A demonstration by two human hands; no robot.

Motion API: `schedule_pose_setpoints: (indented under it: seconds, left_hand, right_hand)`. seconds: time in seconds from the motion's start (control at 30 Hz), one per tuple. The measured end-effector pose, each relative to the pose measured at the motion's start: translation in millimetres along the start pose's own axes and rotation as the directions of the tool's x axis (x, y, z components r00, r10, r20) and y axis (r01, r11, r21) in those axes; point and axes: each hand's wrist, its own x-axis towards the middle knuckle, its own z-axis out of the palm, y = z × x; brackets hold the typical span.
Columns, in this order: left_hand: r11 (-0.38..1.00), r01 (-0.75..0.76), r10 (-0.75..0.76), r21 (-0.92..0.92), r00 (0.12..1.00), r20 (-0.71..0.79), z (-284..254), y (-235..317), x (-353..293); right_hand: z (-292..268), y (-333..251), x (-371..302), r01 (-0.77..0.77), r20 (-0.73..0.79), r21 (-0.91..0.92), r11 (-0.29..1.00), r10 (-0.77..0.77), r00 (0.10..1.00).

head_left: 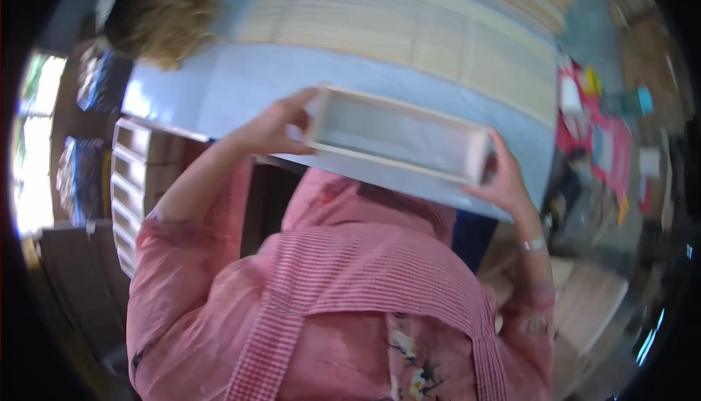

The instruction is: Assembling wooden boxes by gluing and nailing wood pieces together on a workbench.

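Between my hands is a long, shallow rectangular frame [398,163] of pale wood, tilted slightly down to the right. The light tabletop colour shows within its sides; whether it has a thin bottom, I cannot tell. My left hand [285,123] grips the left end, thumb below and fingers at the upper corner. Closed round the right end is my right hand [504,174], with its thumb at the lower corner. The frame is over the near edge of the pale blue-white table [255,72]. Motion blurs the picture somewhat.
Rows of thin pale wooden strips [350,17] lie across the table's far side. A dark round container [139,6] with straw-coloured shavings [175,14] stands at the far left. Stacked wooden frames [128,196] are on the left. Right of the table sits a clear bottle [624,101] with a turquoise cap.
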Motion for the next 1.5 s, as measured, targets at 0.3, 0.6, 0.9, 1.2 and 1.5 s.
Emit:
schedule_pose_setpoints:
  seconds: [0.3, 0.6, 0.9, 1.2, 1.5]
  left_hand:
    - [0.983, -0.165, 0.170, 0.085, 0.983, -0.063, 17.8, 16.3, 35.3]
    - [0.975, -0.198, 0.204, 0.097, 0.978, -0.053, 21.5, 4.5, 29.8]
    - [0.695, 0.278, 0.322, 0.663, 0.704, -0.633, -149.6, -116.1, 5.3]
    - [0.313, 0.756, -0.097, 0.575, 0.627, -0.773, -194.0, -118.7, 6.3]
    - [0.949, -0.247, 0.314, 0.194, 0.715, -0.624, -84.1, 91.3, -14.4]
  right_hand:
    - [-23.0, 22.8, -7.2, -0.094, -0.021, 0.032, 0.995, 0.095, 0.995]
    - [-16.0, 21.7, -5.3, 0.052, -0.002, -0.150, 0.987, -0.053, 0.999]
    - [-27.3, -0.5, -22.2, -0.106, 0.024, -0.103, 0.989, 0.109, 0.994]
    - [-22.5, 8.8, -39.8, -0.119, -0.004, -0.159, 0.980, 0.120, 0.993]
    - [-16.6, -101.4, -8.1, 0.195, -0.435, -0.007, 0.981, -0.179, 0.882]
